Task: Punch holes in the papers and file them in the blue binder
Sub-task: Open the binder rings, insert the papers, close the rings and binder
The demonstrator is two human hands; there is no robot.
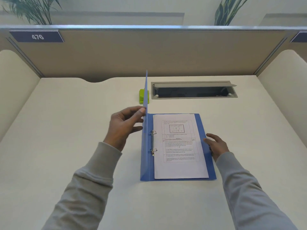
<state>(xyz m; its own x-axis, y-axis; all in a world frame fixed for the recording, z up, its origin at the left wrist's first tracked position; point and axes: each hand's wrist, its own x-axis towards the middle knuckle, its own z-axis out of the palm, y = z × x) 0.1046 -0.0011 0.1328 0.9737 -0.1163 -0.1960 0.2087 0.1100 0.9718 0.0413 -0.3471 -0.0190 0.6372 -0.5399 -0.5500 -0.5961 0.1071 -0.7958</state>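
In the head view, the blue binder [147, 163] lay open on the surface [83, 130], with the papers [179, 146] inside against the rings. The left hand [123, 128], its grip loose, touched the upright cover [146, 90] with its fingertips. The right hand [216, 144] rested flat on the binder's edge. Lowering the cover slowly while pinning that edge would likely close it squarely.

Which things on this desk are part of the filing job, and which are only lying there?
For the job: blue binder, papers lying in it, green hole punch, left hand on the cover, right hand at the binder's edge.
Just there: cable slot, number sign, plants.
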